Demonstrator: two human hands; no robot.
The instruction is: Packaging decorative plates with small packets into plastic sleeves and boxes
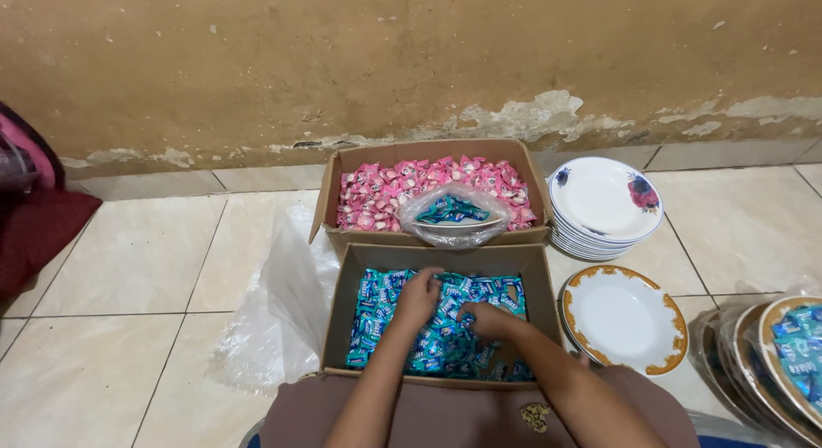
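A near cardboard box (338, 315) holds many blue wrapped candies (377, 328). Both hands are inside it. My left hand (417, 298) rests palm down on the candies with fingers curled into the pile. My right hand (486, 320) is closed over some blue candies near the box's middle. Behind it, a second cardboard box (336, 191) is filled with pink wrapped candies (377, 191). On top of the pink candies sits a plate wrapped in a clear plastic bag (452, 215) with blue candies in it.
A stack of white flowered plates (604, 204) stands to the right of the pink box. A gold-rimmed plate (625, 318) lies on the tile floor. Bagged plates with blue candies (783, 354) are at far right. Clear plastic sheeting (274, 319) lies left of the boxes. A red and pink cloth (34, 217) lies at far left.
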